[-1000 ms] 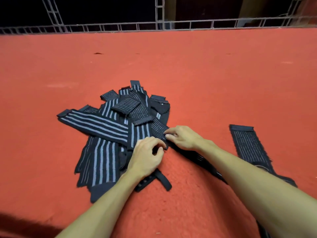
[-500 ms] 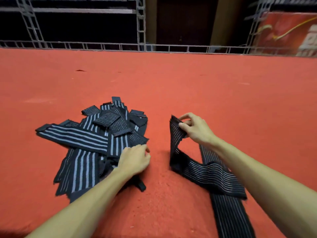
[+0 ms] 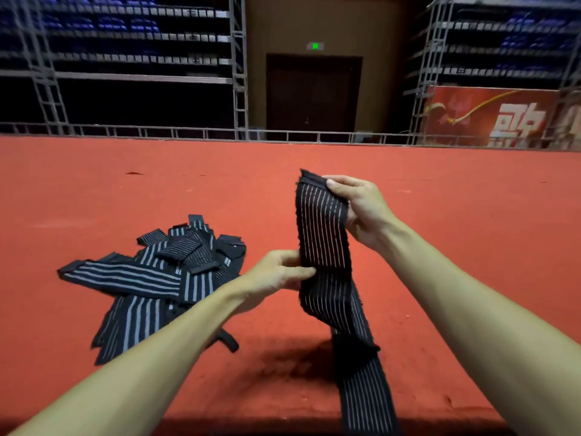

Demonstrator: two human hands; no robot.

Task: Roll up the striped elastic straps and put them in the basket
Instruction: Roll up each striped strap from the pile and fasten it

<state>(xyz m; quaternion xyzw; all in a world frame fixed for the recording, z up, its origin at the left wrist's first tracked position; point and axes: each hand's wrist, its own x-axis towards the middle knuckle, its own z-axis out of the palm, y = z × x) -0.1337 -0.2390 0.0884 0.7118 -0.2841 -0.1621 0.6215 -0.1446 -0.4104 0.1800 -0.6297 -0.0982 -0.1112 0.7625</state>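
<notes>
A long black strap with thin pale stripes [image 3: 323, 234] hangs upright above the red carpet. My right hand [image 3: 358, 209] pinches its top end. My left hand [image 3: 279, 272] grips its left edge lower down, thumb across the front. The strap's lower part trails down to the carpet at the bottom right. A pile of several more striped black straps [image 3: 157, 278] lies on the carpet to the left. No basket is in view.
The red carpet [image 3: 456, 231] stretches wide on all sides. A low metal railing [image 3: 204, 133] runs along its far edge, with scaffold stands, a dark door and a red banner [image 3: 503, 118] behind.
My right hand has lifted the strap's end well above the carpet. My left hand left the pile and took hold of the strap. The head has tilted up.
</notes>
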